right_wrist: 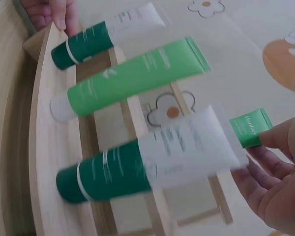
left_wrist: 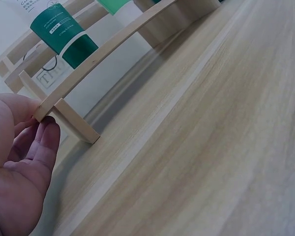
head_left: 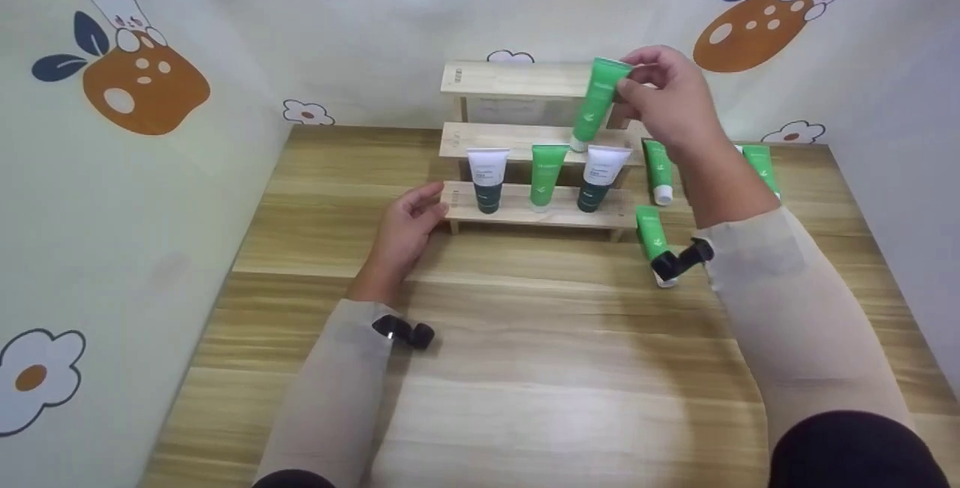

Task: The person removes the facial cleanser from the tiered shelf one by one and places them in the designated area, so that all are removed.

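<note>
Leaning at the right end of the rack's middle shelf point(head_left: 502, 140), cap down, it's the held tube point(head_left: 598, 98), bright green, pinched near its flat crimped end between the right hand's point(head_left: 667, 98) thumb and fingers! Whether that cap touches the wood, I cannot tell. Its contents are hidden by opaque walls.

Just below, the bottom shelf point(head_left: 514, 201) carries three standing on their caps: a left two-tone tube point(head_left: 489, 179), white above and dark green below, then a slim green one point(head_left: 547, 175) with a pale cap, then a right two-tone tube point(head_left: 602, 177). All taper from round cap to flat seal.

Over to the left hand point(head_left: 409, 229): thumb and fingers grip the bottom shelf's left end, fingertips curled underneath. That rack point(head_left: 517, 82) is pale, smooth wood, three stepped planks on legs.

On the right, more green tubes point(head_left: 660, 171) lie on the table point(head_left: 517, 368), streaky wood grain all over, some partly covered by the right forearm. Behind hangs creased, printed cloth point(head_left: 405, 46).
</note>
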A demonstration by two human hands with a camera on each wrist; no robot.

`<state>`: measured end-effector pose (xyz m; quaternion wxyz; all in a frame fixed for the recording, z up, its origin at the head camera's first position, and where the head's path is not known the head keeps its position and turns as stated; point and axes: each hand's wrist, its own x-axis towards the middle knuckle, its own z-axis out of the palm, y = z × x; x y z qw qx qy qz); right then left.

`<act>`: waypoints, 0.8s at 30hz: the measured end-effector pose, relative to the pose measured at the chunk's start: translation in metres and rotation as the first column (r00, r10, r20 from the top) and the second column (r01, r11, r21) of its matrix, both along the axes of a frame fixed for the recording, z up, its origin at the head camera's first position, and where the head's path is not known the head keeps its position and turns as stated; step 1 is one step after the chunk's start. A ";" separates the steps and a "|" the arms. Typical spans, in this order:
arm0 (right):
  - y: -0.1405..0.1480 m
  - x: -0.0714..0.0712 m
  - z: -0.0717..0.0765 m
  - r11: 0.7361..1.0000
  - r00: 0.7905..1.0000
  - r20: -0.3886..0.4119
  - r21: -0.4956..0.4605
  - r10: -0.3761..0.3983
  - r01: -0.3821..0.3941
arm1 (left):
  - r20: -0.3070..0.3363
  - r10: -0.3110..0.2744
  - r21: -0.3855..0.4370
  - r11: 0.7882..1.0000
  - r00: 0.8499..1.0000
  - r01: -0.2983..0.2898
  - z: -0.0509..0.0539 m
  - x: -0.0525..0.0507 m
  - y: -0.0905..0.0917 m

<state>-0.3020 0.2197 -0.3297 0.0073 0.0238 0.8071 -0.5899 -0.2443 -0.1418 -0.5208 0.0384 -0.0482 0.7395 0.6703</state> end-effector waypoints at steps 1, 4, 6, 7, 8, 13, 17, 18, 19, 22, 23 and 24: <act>0.007 0.001 -0.003 0.999 1.000 0.001 -0.042 -0.008 0.008 | 0.004 0.001 0.000 1.000 1.000 -0.001 0.000 0.000 0.000; 0.027 0.003 -0.010 0.980 0.999 0.008 -0.194 -0.032 0.033 | 0.009 0.000 0.001 1.000 1.000 0.000 0.000 0.000 0.001; 0.039 0.006 -0.016 0.958 0.998 0.006 -0.283 -0.056 0.055 | 0.011 0.000 0.004 1.000 1.000 0.000 0.000 0.000 0.001; 0.044 0.007 -0.018 0.946 0.998 0.001 -0.316 -0.070 0.066 | 0.009 0.000 0.006 1.000 1.000 0.000 0.000 0.000 0.001; 0.048 0.009 -0.021 0.936 0.996 -0.007 -0.343 -0.084 0.077 | 0.008 0.002 0.002 1.000 1.000 -0.002 0.000 0.000 0.001; 0.069 0.016 -0.029 0.914 0.990 -0.041 -0.391 -0.134 0.108 | 0.004 0.009 -0.023 1.000 1.000 -0.009 0.000 0.001 0.000; 0.086 0.023 -0.039 0.910 0.988 -0.055 -0.398 -0.147 0.113 | 0.006 0.012 -0.039 0.999 1.000 -0.012 0.001 0.002 -0.001; 0.090 0.025 -0.043 0.909 0.987 -0.053 -0.400 -0.151 0.118 | 0.007 0.013 -0.039 0.999 1.000 -0.013 0.001 0.002 -0.001; 0.094 0.028 -0.048 0.906 0.986 -0.050 -0.406 -0.156 0.122 | 0.007 0.013 -0.037 0.999 1.000 -0.012 0.001 0.002 -0.001; 0.104 0.035 -0.066 0.894 0.985 -0.054 -0.430 -0.165 0.126 | 0.009 0.009 -0.033 0.999 1.000 -0.009 0.001 0.002 -0.001; 0.107 0.038 -0.072 0.889 0.984 -0.061 -0.441 -0.166 0.123 | 0.010 0.009 -0.029 1.000 1.000 -0.009 0.000 0.002 -0.001; 0.109 0.040 -0.078 0.883 0.984 -0.066 -0.453 -0.167 0.120 | 0.010 0.008 -0.023 1.000 1.000 -0.008 0.000 0.002 -0.001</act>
